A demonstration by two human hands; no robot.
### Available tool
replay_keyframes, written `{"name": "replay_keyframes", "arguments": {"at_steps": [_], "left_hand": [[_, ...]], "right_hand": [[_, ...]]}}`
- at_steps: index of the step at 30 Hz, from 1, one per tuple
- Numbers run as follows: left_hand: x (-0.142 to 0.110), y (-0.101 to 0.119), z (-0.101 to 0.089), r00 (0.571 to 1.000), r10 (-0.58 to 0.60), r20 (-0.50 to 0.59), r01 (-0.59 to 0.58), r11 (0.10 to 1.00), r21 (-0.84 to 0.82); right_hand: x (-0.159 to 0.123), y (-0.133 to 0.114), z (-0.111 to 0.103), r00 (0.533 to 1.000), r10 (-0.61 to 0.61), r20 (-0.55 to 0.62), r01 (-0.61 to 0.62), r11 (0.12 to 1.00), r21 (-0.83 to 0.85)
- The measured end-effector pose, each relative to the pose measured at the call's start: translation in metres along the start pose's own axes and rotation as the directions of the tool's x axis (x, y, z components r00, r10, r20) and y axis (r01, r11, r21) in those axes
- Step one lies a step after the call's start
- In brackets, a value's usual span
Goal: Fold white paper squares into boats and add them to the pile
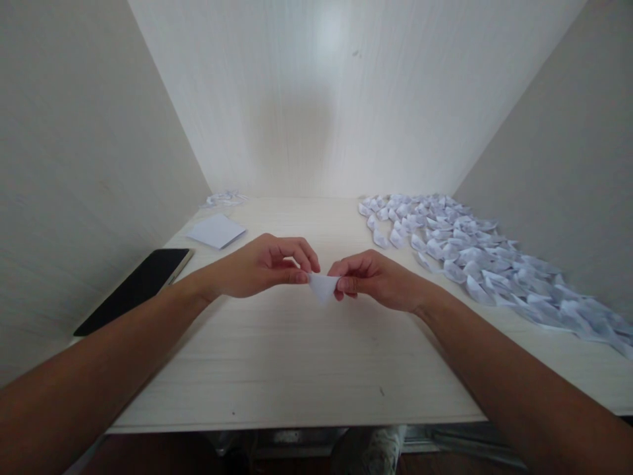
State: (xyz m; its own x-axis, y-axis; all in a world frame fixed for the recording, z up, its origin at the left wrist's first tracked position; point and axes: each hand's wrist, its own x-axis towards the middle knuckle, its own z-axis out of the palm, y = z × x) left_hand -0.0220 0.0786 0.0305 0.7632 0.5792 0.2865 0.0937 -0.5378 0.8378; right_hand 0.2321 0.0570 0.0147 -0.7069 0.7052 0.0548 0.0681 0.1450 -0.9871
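Observation:
A small folded piece of white paper [324, 287] is held between both hands above the middle of the table, its lower end coming to a point. My left hand [270, 265] pinches its left corner between thumb and fingers. On the other side, my right hand [373, 280] grips the right corner with the thumb in front. The fingertips behind the paper are partly hidden.
Many small folded white paper pieces [459, 247] spread along the table's right side. A stack of white paper squares [216, 231] lies at left, with paper scraps [225, 198] behind it. A black phone or tablet [141, 287] rests by the left wall. Walls enclose three sides.

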Motion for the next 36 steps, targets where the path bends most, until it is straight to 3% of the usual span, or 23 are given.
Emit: {"name": "replay_keyframes", "arguments": {"at_steps": [5, 11, 17, 22, 28, 36], "left_hand": [[0.002, -0.015, 0.014, 0.983, -0.137, -0.120, 0.083, 0.925, -0.372], [0.006, -0.010, 0.040, 0.940, -0.276, -0.200, 0.026, 0.642, -0.767], [0.007, -0.002, 0.054, 0.905, -0.368, -0.212, -0.009, 0.483, -0.875], [0.006, 0.002, 0.056, 0.919, -0.355, -0.171, -0.014, 0.403, -0.915], [0.006, 0.004, 0.055, 0.931, -0.329, -0.157, -0.009, 0.410, -0.912], [0.002, 0.002, 0.041, 0.984, -0.160, -0.073, 0.040, 0.606, -0.794]], "right_hand": [[0.002, 0.006, 0.003, 0.990, -0.095, -0.108, 0.112, 0.979, 0.172], [0.003, 0.010, 0.015, 0.985, -0.012, -0.170, 0.093, 0.874, 0.476], [0.005, 0.006, 0.021, 0.972, 0.011, -0.234, 0.144, 0.762, 0.632], [0.002, 0.001, 0.025, 0.978, -0.011, -0.207, 0.152, 0.719, 0.678], [-0.001, -0.003, 0.031, 0.986, -0.028, -0.164, 0.133, 0.722, 0.679], [-0.003, -0.004, 0.027, 0.997, -0.068, 0.019, 0.039, 0.757, 0.653]]}}
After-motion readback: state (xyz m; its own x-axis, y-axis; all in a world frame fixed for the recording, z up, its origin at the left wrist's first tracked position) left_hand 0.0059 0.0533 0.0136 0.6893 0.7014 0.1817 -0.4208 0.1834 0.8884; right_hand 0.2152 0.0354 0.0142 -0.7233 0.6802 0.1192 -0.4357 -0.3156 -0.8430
